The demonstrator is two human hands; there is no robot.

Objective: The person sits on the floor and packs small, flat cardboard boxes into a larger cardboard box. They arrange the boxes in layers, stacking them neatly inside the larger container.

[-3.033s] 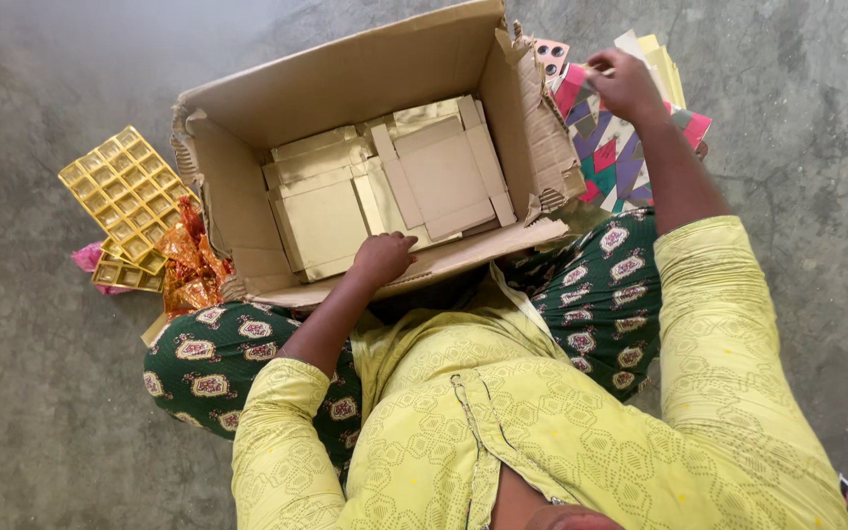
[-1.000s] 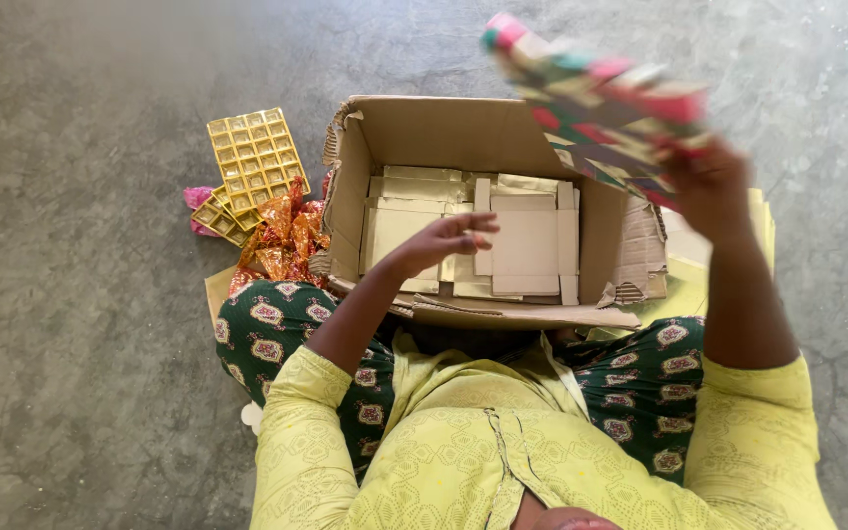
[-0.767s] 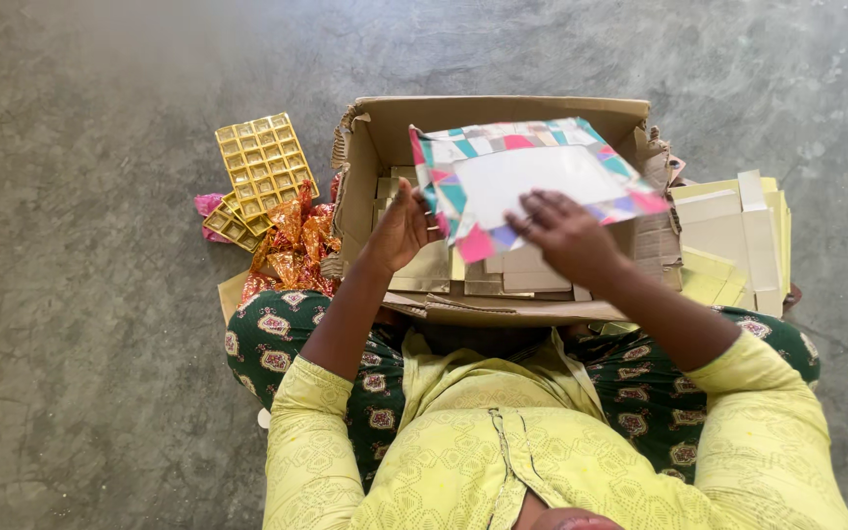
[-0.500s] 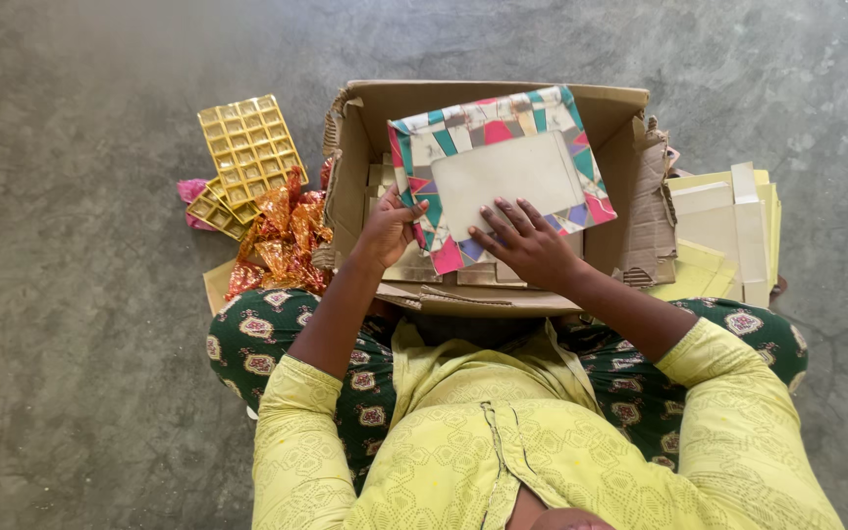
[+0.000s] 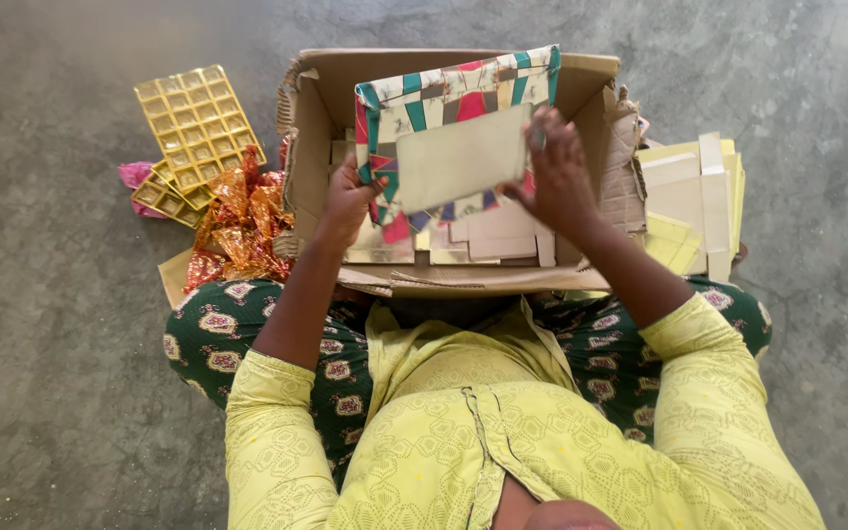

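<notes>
I hold a flat box blank with a colourful geometric border and a plain pale centre (image 5: 453,147) over an open brown cardboard carton (image 5: 311,108). My left hand (image 5: 345,201) grips its left edge. My right hand (image 5: 556,172) grips its right edge, and the blank is tilted up toward me. Inside the carton lie several flat golden and beige box blanks (image 5: 488,231), partly hidden behind the held piece.
Gold plastic grid trays (image 5: 193,123) and crumpled orange-red foil (image 5: 233,221) lie on the concrete floor left of the carton, over a bit of pink. A stack of pale yellow flat blanks (image 5: 689,201) sits to the right. My crossed legs in green patterned cloth sit just below the carton.
My right hand brought the colourful blank from the right pile over the carton. My left hand left the carton's contents and took its left edge. The blank has since tilted upward.
</notes>
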